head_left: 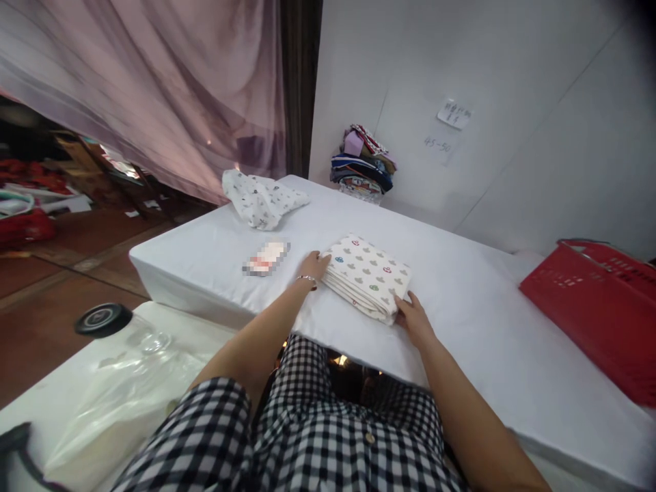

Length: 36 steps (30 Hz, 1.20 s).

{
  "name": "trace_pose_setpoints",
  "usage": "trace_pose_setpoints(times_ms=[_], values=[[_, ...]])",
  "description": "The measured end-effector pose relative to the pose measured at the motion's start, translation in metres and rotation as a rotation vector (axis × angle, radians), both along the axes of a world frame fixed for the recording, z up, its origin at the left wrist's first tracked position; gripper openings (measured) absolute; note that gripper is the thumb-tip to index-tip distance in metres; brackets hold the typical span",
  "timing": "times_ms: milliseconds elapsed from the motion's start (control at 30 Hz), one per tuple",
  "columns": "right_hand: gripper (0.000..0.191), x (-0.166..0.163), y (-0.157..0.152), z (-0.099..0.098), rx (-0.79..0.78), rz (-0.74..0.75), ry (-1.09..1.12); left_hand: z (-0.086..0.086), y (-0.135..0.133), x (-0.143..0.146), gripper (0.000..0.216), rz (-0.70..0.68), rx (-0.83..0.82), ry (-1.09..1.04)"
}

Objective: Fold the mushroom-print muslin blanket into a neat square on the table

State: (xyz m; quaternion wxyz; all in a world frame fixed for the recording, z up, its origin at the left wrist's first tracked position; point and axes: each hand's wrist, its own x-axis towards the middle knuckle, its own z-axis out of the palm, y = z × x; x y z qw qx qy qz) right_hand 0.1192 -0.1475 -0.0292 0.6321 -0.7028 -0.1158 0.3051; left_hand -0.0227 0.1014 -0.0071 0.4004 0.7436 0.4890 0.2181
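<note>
A folded white cloth [367, 270] with a small printed pattern in grey, red, blue and green lies flat on the white-covered table [456, 342], its stacked layers showing along the near edge. My left hand [313, 266], with a bracelet at the wrist, grips its left corner. At the near right corner my right hand [414, 318] holds the edge, thumb on top and the other fingers partly hidden. A crumpled cloth [262, 199] with a similar print rests at the table's far left corner. Between it and my left arm lies a flat, pixelated item [266, 258].
A red plastic basket [589, 307] stands on the right. Folded fabrics [363, 164] are piled by the wall. At lower left, a second white surface [31, 410] bears a clear plastic bag [117, 403] and a black-lidded bottle [105, 320]. A pink curtain [205, 82] hangs behind.
</note>
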Motion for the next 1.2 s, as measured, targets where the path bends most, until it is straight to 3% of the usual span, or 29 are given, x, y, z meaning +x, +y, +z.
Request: trace_pose_setpoints(times_ms=[133, 267, 400, 500, 700, 1033, 1200], values=[[0.068, -0.007, -0.002, -0.003, -0.037, 0.034, -0.176, -0.009, -0.031, -0.017, 0.036, 0.069, 0.106, -0.085], [0.06, -0.023, -0.009, -0.007, -0.207, -0.037, -0.655, -0.02, -0.078, -0.03, 0.024, 0.053, 0.135, -0.305], [0.045, -0.033, -0.015, -0.006, -0.196, 0.076, -1.104, -0.024, -0.12, -0.03, 0.014, -0.135, -0.364, -0.511], [0.035, -0.031, -0.012, -0.002, -0.213, 0.177, -1.245, -0.018, -0.138, -0.022, 0.018, -0.197, -0.681, -0.591], [0.029, -0.023, -0.004, -0.001, -0.191, 0.209, -1.233, -0.015, -0.146, -0.009, 0.022, -0.179, -0.92, -0.559], [0.027, -0.022, 0.001, 0.007, -0.126, 0.1, -0.862, -0.016, -0.146, -0.008, 0.02, -0.17, -0.94, -0.637], [0.028, -0.021, 0.002, 0.006, -0.105, 0.062, -0.798, -0.016, -0.145, -0.005, 0.016, -0.133, -0.952, -0.659]])
